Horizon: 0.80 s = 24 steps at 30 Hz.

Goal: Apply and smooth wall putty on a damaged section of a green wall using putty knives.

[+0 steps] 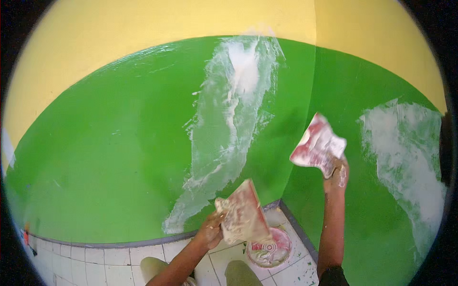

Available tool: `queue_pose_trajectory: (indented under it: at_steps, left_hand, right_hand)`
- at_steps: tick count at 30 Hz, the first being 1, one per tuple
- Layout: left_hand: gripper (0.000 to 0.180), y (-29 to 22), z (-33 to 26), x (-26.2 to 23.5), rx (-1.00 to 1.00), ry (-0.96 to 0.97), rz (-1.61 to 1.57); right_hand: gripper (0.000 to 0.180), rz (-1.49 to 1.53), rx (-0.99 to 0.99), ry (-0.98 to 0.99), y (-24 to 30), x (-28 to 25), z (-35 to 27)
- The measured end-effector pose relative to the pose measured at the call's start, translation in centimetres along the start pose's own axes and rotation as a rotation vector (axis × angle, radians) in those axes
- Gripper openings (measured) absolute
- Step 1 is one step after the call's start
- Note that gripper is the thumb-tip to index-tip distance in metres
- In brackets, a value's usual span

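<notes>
My left hand (210,231) grips a red putty spreader (245,215), its face smeared with cream-coloured putty. Farther right and higher up, my right hand (338,172) is closed round a second red spreader (312,148), which carries a thick lump of white putty. Both spreaders are held in the air in front of the green wall (143,124). A long whitish putty patch (214,114) runs down that wall, thickest near its top. Low beside the left spreader is a round red container or lid (280,252) coated with putty, partly hidden by that spreader.
Another broad putty patch (405,148) covers part of the adjoining wall at the right. Yellow paint (191,19) lies above the green. White floor tiles (90,257) meet a grey skirting strip (300,229) at the corner. My knees (241,274) show at the bottom.
</notes>
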<state>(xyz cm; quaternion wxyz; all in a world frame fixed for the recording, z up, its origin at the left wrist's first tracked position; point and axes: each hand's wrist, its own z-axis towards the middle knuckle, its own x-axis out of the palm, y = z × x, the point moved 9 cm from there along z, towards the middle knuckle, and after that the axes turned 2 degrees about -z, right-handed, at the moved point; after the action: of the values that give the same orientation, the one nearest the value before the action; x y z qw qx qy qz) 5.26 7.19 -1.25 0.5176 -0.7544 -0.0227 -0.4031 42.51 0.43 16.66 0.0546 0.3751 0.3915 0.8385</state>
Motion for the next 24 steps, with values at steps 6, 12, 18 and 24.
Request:
queue_pose_trajectory:
  at_steps: [6, 12, 18, 24]
  left_hand:
    - [0.035, 4.3, -2.2, -6.7, -0.218, -0.122, -0.217]
    - [0.038, 6.8, -4.6, -7.6, -0.235, -0.109, -0.376]
    - [0.041, 4.6, -7.2, -7.7, -0.208, -0.191, -0.312]
    - [0.045, 3.6, -7.8, -6.6, -0.143, -0.176, -0.338]
  right_hand:
    - [0.025, -0.537, -0.983, 0.093, 9.0, 15.3, 0.5]
    - [0.038, -0.981, -1.657, 0.568, 6.6, 27.6, -0.8]
    - [0.040, -1.074, -1.767, 0.718, 0.2, 27.7, -0.9]
    - [0.046, -1.216, -1.609, 0.813, -5.2, 24.9, 1.6]
